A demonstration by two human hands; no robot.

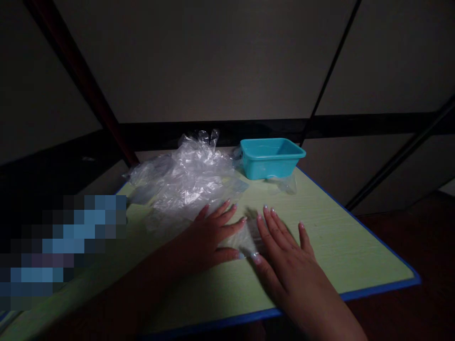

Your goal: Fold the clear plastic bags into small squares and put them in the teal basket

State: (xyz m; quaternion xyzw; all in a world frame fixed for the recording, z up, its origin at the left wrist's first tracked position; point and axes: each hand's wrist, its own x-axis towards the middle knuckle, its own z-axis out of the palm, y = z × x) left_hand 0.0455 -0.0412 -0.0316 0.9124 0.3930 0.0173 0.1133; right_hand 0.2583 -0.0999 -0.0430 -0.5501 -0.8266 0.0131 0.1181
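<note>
My left hand (211, 234) lies flat on the table with fingers spread, pressing on a small clear plastic bag (245, 239). My right hand (284, 251) lies flat beside it, fingers apart, its thumb touching the same bag. The bag sits between the two hands and is partly hidden under them. Just beyond my left hand is a crumpled heap of clear plastic bags (185, 177). A teal plastic tub (270, 157) stands at the far edge of the table.
The table (348, 246) is pale green with a blue rim. A loose clear bag (286, 183) lies in front of the tub. A blurred area covers the left side. Dark walls and a slanted beam stand behind the table.
</note>
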